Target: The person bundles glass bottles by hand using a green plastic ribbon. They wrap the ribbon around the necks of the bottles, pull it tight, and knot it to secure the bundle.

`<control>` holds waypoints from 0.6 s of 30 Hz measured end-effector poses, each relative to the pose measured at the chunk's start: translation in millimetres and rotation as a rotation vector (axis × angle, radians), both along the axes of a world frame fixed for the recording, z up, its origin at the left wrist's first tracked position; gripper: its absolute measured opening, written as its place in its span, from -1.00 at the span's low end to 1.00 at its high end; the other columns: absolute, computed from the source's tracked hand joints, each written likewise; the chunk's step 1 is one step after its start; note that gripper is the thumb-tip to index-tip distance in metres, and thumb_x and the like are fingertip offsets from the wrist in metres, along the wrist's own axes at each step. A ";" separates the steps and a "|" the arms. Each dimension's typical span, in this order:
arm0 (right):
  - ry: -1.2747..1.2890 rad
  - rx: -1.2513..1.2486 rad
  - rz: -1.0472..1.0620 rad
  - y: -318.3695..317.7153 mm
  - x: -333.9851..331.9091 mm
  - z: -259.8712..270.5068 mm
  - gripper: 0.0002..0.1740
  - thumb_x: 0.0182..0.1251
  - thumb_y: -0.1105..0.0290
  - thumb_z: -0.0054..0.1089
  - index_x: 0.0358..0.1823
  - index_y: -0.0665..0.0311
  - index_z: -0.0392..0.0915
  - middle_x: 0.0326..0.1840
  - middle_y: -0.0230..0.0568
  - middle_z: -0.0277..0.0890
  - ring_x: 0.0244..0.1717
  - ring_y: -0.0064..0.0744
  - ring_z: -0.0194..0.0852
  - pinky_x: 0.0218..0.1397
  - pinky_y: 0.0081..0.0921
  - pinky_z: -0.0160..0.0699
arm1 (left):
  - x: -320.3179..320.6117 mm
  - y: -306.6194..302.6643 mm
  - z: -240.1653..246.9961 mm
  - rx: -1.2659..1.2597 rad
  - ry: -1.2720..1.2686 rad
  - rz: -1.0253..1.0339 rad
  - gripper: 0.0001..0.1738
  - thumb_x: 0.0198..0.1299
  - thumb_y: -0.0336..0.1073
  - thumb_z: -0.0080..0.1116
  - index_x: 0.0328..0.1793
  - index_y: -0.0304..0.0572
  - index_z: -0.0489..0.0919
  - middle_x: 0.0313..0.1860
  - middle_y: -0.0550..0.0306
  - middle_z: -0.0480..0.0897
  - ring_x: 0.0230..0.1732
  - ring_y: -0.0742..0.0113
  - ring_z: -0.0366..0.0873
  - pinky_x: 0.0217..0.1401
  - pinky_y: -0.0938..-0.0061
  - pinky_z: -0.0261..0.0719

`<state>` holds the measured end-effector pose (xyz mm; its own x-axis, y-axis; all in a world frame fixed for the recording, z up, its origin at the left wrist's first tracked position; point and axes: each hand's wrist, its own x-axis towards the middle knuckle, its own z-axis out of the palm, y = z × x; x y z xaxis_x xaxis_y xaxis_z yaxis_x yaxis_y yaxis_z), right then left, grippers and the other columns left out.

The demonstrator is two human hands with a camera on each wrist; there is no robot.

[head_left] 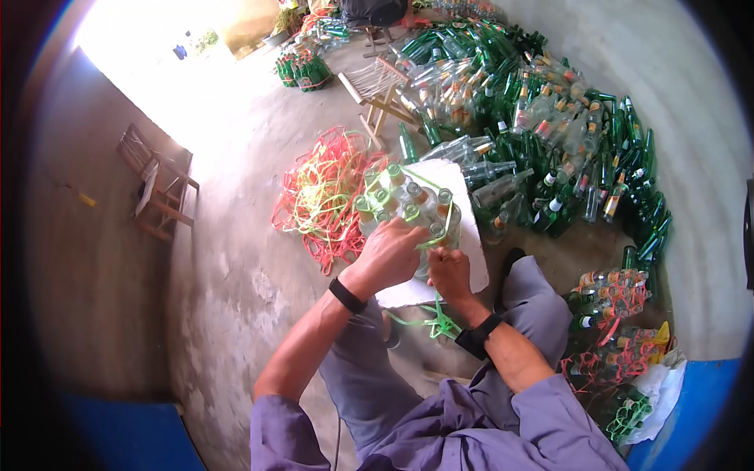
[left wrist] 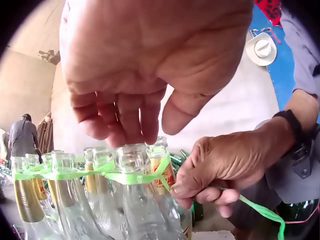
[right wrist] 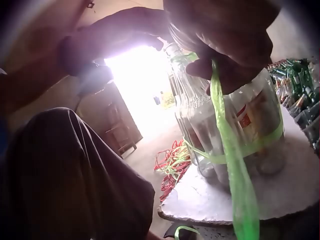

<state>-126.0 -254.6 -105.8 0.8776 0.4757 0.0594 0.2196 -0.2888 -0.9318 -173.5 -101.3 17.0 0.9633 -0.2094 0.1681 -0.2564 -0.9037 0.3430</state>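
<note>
A bundle of clear glass bottles (head_left: 421, 196) stands upright on a white board (head_left: 470, 251) in front of the person's knees. Bright green plastic strap (left wrist: 75, 175) runs round the bottle necks, and a second band circles the bodies lower down in the right wrist view. My left hand (head_left: 389, 253) is over the near bottle tops, its fingers (left wrist: 129, 117) hanging loosely down at a bottle mouth. Beside it at the near right corner, my right hand (left wrist: 225, 162) pinches the green strap between thumb and fingers. The strap's loose tail (right wrist: 227, 145) trails down from that hand.
A tangled heap of red and green strap (head_left: 326, 196) lies left of the board. Loose bottles (head_left: 542, 118) are piled along the right wall, with strapped bundles (head_left: 609, 298) nearer. A folding stool (head_left: 377, 90) and a wooden chair (head_left: 161, 188) stand farther off. Another person (left wrist: 24, 137) appears in the background.
</note>
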 end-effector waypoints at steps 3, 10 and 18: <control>0.353 0.219 -0.118 7.7 -4.1 5.1 -0.54 0.49 0.21 0.02 -0.56 0.35 0.56 -0.73 -0.15 0.51 -0.74 -0.22 0.59 -0.55 -0.32 0.60 | 5.8 1.4 -13.3 0.073 -0.020 -0.010 -0.53 -0.05 -0.46 0.18 0.10 -0.23 0.56 -0.29 -0.05 0.65 -0.06 -0.04 0.57 -0.01 0.08 0.50; 0.463 0.252 -0.127 14.6 -3.7 12.8 -0.61 0.48 0.21 0.06 -0.46 0.30 0.61 -0.70 -0.30 0.51 -0.74 -0.37 0.58 -0.60 -0.40 0.56 | 23.8 9.6 -31.9 -0.001 0.017 -0.013 -0.45 -0.12 -0.48 0.11 0.13 -0.25 0.53 -0.33 -0.06 0.63 -0.13 -0.12 0.54 -0.05 0.05 0.51; 0.108 0.087 -0.130 23.6 -0.8 -23.4 -0.63 0.41 0.13 0.14 -0.45 0.21 0.71 -0.70 -0.24 0.56 -0.71 -0.29 0.61 -0.46 -0.36 0.63 | 27.8 9.9 -25.6 -0.077 0.000 -0.051 -0.42 -0.06 -0.49 0.13 0.22 -0.25 0.55 -0.37 -0.07 0.59 -0.22 -0.08 0.54 -0.14 0.05 0.53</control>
